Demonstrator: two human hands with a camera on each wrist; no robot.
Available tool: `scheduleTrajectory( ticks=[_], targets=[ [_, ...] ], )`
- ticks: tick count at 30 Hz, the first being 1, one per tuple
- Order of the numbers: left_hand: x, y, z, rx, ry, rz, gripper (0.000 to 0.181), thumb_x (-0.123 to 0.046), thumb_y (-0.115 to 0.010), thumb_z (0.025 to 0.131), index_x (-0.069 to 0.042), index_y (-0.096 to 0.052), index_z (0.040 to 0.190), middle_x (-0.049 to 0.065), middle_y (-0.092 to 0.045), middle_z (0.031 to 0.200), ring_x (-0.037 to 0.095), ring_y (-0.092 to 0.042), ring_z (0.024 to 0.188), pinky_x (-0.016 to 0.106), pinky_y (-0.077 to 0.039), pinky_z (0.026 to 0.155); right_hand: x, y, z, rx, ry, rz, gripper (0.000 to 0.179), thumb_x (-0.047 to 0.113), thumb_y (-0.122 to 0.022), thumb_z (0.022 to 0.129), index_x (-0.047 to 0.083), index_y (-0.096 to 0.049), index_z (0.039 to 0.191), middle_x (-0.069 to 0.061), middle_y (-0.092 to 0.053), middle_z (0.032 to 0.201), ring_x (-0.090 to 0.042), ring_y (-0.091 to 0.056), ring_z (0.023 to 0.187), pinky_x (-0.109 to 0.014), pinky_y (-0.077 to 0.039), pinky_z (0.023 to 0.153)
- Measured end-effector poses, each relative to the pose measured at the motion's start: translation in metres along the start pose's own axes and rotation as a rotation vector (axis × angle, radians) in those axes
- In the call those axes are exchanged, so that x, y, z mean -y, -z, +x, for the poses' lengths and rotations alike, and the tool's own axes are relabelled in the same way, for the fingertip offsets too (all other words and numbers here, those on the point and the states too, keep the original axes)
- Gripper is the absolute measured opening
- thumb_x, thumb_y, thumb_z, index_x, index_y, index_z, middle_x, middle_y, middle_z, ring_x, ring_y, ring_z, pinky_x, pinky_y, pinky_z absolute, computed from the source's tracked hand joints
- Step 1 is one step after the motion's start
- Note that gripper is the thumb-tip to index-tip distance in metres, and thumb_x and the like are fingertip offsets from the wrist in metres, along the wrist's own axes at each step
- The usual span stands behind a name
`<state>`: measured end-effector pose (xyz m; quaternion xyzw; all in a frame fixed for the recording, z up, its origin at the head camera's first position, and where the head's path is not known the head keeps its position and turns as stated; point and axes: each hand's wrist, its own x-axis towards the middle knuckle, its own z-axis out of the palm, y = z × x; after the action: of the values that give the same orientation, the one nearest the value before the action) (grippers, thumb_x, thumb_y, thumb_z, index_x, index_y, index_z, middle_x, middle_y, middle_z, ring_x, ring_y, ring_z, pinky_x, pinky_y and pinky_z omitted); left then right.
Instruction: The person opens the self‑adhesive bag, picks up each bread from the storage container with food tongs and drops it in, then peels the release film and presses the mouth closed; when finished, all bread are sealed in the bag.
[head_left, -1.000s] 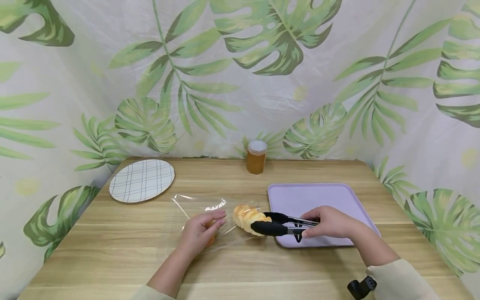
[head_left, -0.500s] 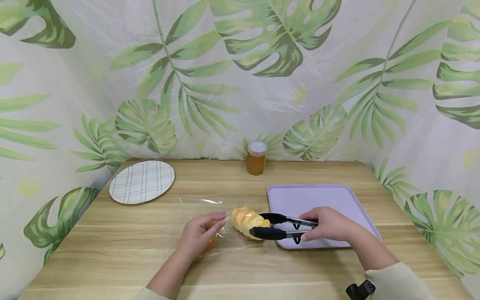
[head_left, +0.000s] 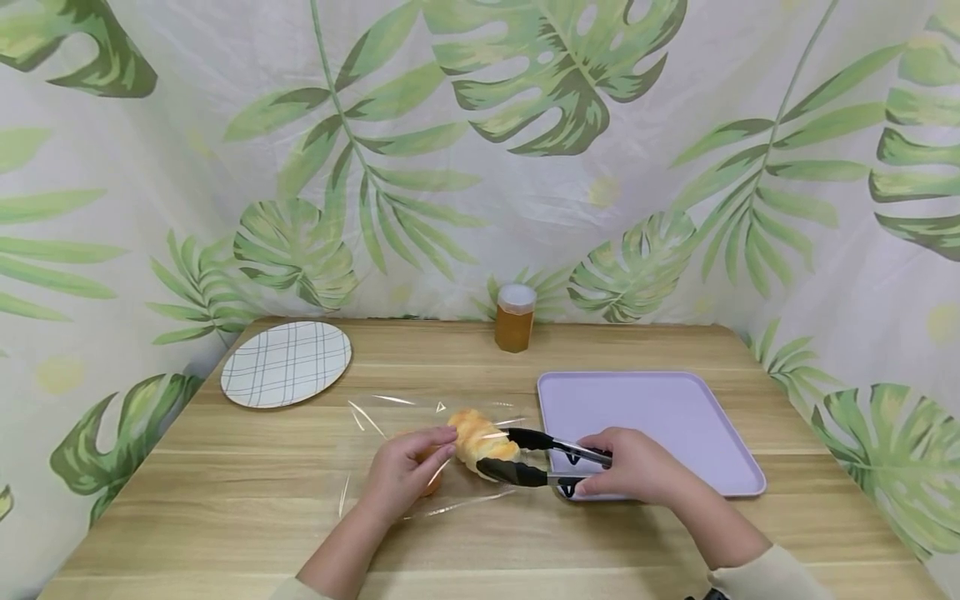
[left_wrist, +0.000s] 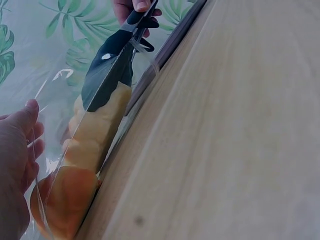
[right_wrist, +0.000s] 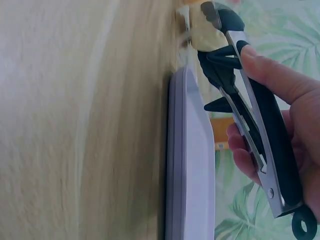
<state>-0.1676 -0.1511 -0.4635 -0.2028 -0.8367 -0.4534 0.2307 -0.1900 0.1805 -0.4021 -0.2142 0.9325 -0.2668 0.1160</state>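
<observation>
Inside the bag (head_left: 408,417) on the desk (head_left: 225,500), your bread (head_left: 469,433) could squash against the orange bun (left_wrist: 67,200) if you push too far, or snag if the tongs (head_left: 517,473) tilt. Left hand (head_left: 403,471) pinches bag; right hand (head_left: 636,467) is clamped on tongs, gripping bread's end. Bread: golden, ridged, plump.

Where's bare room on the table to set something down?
The table is bare between the plaid plate and amber container, and in front of the plate, left of the left forearm. Most of the purple tray looks free. Crowded: the middle, with left hand, clear bag, bread and tongs; the right hand overlaps the tray's near side.
</observation>
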Motion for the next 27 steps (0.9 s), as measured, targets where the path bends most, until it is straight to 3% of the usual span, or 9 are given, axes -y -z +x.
scheduleTrajectory(
  ticks=[6,12,17,27],
  targets=[
    [-0.001,-0.003,-0.001,0.002,-0.007,0.007,0.016,-0.009,-0.078,0.081,-0.011,-0.077,0.097,0.002,-0.076,0.104,0.023,-0.073,0.099,0.037,-0.059,0.090,0.019,-0.007,-0.004,-0.016,-0.038,-0.006,0.056,0.040,-0.086,0.067,0.011,-0.071,0.113,0.002,-0.070,0.090,-0.012,-0.055,0.079,-0.027,-0.047,0.069],
    [-0.002,-0.004,-0.001,0.017,0.006,0.001,0.017,-0.010,-0.077,0.082,-0.011,-0.077,0.099,0.003,-0.076,0.105,0.022,-0.073,0.099,0.037,-0.059,0.091,0.038,-0.019,-0.009,-0.114,-0.125,-0.057,0.062,0.039,-0.088,0.065,0.009,-0.071,0.116,-0.001,-0.072,0.101,-0.012,-0.059,0.088,-0.036,-0.053,0.078],
    [-0.003,-0.006,0.000,0.026,0.028,0.015,0.016,-0.011,-0.077,0.083,-0.010,-0.077,0.098,0.003,-0.076,0.106,0.022,-0.072,0.100,0.037,-0.059,0.091,0.047,-0.028,-0.012,-0.154,-0.123,-0.133,0.063,0.041,-0.088,0.064,0.009,-0.070,0.114,-0.002,-0.072,0.097,-0.014,-0.062,0.086,-0.037,-0.053,0.073],
    [-0.004,-0.008,0.001,0.033,0.042,0.079,0.017,-0.014,-0.078,0.082,-0.013,-0.077,0.099,0.001,-0.076,0.104,0.020,-0.072,0.099,0.037,-0.059,0.090,0.044,-0.024,-0.009,-0.119,-0.117,-0.156,0.073,0.043,-0.088,0.064,0.003,-0.067,0.122,-0.009,-0.071,0.113,-0.027,-0.066,0.106,-0.046,-0.055,0.091]
  ],
)
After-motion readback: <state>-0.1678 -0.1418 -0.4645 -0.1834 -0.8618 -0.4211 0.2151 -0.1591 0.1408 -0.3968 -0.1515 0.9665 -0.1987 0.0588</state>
